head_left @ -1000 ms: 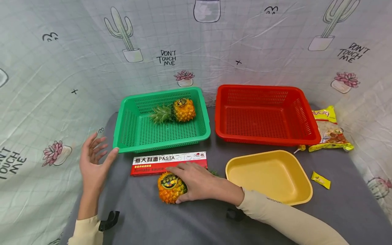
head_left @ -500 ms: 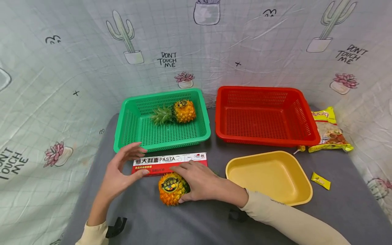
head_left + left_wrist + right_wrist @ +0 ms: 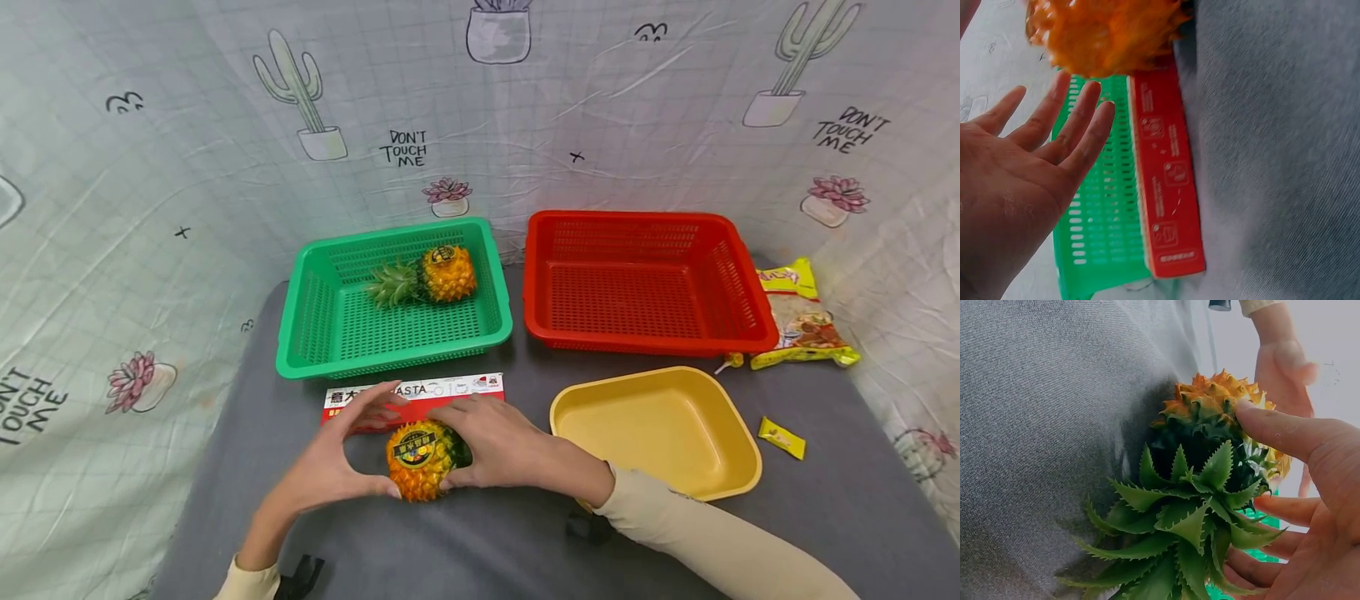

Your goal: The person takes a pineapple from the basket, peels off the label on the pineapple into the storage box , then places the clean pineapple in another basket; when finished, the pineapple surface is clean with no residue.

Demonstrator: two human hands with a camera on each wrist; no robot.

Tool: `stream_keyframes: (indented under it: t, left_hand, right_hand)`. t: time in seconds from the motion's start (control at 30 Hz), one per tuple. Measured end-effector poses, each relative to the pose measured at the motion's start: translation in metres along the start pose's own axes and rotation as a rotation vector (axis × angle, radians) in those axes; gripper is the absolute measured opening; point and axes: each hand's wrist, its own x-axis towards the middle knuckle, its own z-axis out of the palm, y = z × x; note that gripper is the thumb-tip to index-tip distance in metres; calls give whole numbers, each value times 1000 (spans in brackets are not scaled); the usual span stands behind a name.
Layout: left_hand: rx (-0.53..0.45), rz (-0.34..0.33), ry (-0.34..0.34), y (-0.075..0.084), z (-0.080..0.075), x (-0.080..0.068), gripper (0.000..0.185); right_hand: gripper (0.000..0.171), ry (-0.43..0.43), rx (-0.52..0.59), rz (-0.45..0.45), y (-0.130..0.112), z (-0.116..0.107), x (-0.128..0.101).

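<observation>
the pineapple (image 3: 422, 459) lies on the cloth just before the pasta box (image 3: 450, 390). right hand (image 3: 498, 443) cups it, left hand (image 3: 330, 467) spread alongside (thumb touching). best lift by the body, not the leaves.

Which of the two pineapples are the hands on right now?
The pineapple on the grey cloth before the pasta box, between both hands; the other pineapple lies untouched in the green basket.

- Pineapple (image 3: 422, 460): bumpy, spiky plastic-looking skin, glossy round label.
- Table cover (image 3: 450, 542): matt grey cloth.
- Green basket (image 3: 300, 333), at 11 o'clock: shiny perforated plastic.
- Pasta box (image 3: 457, 387): smooth printed cardboard.
- Yellow tray (image 3: 660, 433), at 3 o'clock: smooth plastic.
</observation>
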Motion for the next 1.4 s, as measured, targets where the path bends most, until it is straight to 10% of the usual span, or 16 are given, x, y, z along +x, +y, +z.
stream_keyframes:
  t: [0.8, 1.4]
  left_hand:
    - [-23, -44, -77, -15, 26, 3, 80]
    - [-54, -70, -69, -17, 26, 0, 82]
  right_hand:
    - [71, 30, 40, -17, 5, -8, -4]
    - [26, 143, 197, 20, -5, -8, 11]
